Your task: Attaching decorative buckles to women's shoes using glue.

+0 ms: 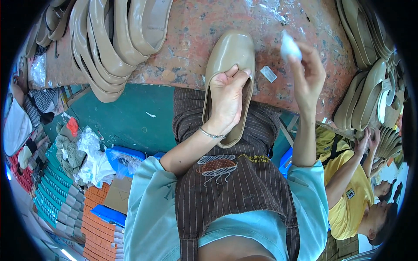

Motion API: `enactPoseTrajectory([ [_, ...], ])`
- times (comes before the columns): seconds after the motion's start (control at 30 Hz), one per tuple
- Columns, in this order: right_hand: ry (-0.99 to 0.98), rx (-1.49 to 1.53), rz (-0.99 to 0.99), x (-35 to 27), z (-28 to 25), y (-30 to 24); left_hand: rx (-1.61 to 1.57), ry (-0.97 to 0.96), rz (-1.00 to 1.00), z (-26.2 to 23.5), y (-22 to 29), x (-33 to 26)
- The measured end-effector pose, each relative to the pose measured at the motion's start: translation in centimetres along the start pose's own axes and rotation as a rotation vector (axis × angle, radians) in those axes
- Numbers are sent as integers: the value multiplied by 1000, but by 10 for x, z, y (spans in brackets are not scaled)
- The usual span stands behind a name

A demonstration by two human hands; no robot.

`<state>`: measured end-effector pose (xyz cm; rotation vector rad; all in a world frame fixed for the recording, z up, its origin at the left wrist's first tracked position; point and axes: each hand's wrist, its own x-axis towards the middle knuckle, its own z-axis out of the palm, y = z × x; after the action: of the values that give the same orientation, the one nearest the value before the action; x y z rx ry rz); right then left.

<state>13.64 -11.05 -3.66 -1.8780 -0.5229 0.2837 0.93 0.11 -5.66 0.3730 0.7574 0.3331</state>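
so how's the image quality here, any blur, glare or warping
Head view: heavy fisheye, with black corners and the speckled red workbench edge bowing. Even daylight, no hard shadows. The white wad in the right hand looks slightly washed out; the beige leather flat shoe under the left hand is sharp.

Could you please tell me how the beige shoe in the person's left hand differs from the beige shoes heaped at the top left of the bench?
The held shoe lies alone, toe on the bench, gripped by the left hand; the stacked shoes overlap in a pile, untouched. Both are beige, smooth flats.
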Motion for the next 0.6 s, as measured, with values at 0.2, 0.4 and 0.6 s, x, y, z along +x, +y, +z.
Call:
enactPoseTrajectory([
  [0.2,92,-453,-201,55,26,34,-37,-21,21,-8,-4,-1],
  [0.4,-50,-521,-284,59,26,38,4,56,-10,-4,5,-6],
  [0.6,352,-563,-450,154,-18,13,-5,53,-8,-1,9,-8],
])
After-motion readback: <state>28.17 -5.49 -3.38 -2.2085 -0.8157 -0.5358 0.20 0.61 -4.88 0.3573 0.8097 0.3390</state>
